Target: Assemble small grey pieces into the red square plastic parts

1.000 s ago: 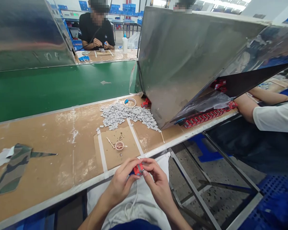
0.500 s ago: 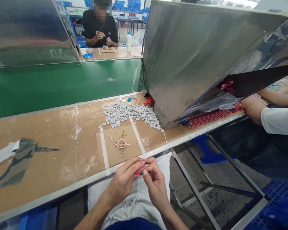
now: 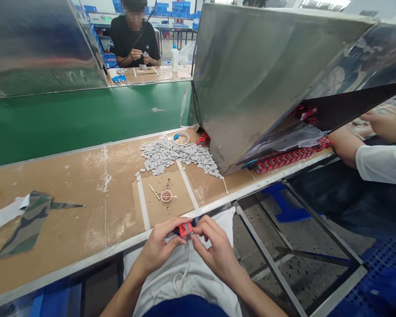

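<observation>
Close in front of my lap, at the table's front edge, my left hand (image 3: 161, 245) grips a small red part (image 3: 185, 230) with a grey strip across it and dark ends. From the other side my right hand (image 3: 215, 243) pinches the part's right edge between thumb and fingers; its fingertips partly cover that side. Just beyond the hands, on a taped cardboard sheet (image 3: 181, 210), stands a small cup (image 3: 166, 196) with a stick resting in it. Beside the cup lies another short stick (image 3: 154, 192). Behind them spreads a heap of small grey rectangular pieces (image 3: 163, 154).
A roll of tape (image 3: 181, 138) sits behind the heap. A large metal hood (image 3: 260, 79) rises at the right, over a row of red parts (image 3: 284, 161). Camouflage cloth (image 3: 28, 224) lies at the left. One person works across the green belt (image 3: 86, 108), another's arm (image 3: 346, 143) is at the right.
Both hands have shifted slightly left, and the red part is turned so that more of its face shows. My right fingers have drawn back to its edge.
</observation>
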